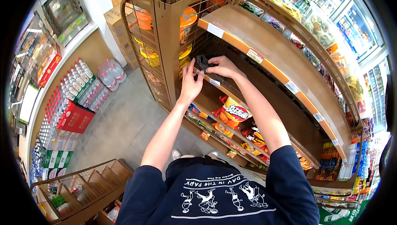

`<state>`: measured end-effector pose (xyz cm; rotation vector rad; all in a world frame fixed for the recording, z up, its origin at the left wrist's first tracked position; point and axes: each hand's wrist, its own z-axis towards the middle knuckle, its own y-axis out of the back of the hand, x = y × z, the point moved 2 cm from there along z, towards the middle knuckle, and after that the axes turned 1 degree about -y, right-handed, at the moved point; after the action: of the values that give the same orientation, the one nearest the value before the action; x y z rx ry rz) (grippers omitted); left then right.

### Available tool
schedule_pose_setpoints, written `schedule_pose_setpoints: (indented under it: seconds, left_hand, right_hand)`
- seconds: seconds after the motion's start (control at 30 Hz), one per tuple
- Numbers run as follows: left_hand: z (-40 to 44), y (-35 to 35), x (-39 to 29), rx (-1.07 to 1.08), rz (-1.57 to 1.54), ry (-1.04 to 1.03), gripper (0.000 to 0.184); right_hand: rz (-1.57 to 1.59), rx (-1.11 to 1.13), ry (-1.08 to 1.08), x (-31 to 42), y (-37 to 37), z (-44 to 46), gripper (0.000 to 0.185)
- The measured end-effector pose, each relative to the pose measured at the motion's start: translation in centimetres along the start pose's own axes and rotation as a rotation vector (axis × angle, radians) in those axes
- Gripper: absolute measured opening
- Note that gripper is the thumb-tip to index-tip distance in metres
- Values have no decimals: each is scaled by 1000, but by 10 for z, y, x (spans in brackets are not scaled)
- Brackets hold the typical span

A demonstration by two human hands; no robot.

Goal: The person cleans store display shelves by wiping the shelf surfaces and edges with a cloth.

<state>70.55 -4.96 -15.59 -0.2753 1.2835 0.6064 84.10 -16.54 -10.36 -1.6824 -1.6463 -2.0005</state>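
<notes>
My right hand (223, 67) holds a dark grey cloth (203, 62) with bent fingers at the left end of a brown shelf (264, 96). Beside it, my left hand (191, 85) touches the front edge of the same shelf near a small white label, its fingers pointing up and slightly bent, with nothing seen in them. The cloth lies bunched on the shelf surface between the two hands. Part of it is hidden under my right hand.
Snack bags (234, 111) fill the lower shelves. An upper shelf (273, 28) with price labels juts out above. Instant noodle cups (187, 20) stand at the rack's end. Bottled water packs (112, 74) stand on the floor at left, and a wire-sided rack (89, 183) stands at lower left.
</notes>
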Motion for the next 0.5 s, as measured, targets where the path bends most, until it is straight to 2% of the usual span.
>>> schedule_pose_setpoints:
  seconds: [0.1, 0.23, 0.33, 0.37, 0.4, 0.5]
  left_hand:
    - [-3, -3, -1, -27, 47, -112, 69]
    - [-2, -1, -5, -3, 52, -36, 67]
    - [0, -1, 5, -4, 56, -55, 67]
    - [1, -2, 9, -5, 69, -73, 67]
    - [0, -5, 18, -55, 137, -187, 72]
    - [-6, -11, 5, -27, 137, -142, 101]
  right_hand:
    - [-21, -20, 3, 0, -1, 0, 49]
    - [16, 12, -16, -5, -1, 3, 52]
    - [56, 12, 48, -7, -3, 3, 38]
    - [55, 97, 17, -6, -1, 4, 47]
    - [51, 90, 21, -6, 1, 7, 46]
    - [27, 40, 34, -15, -2, 11, 44]
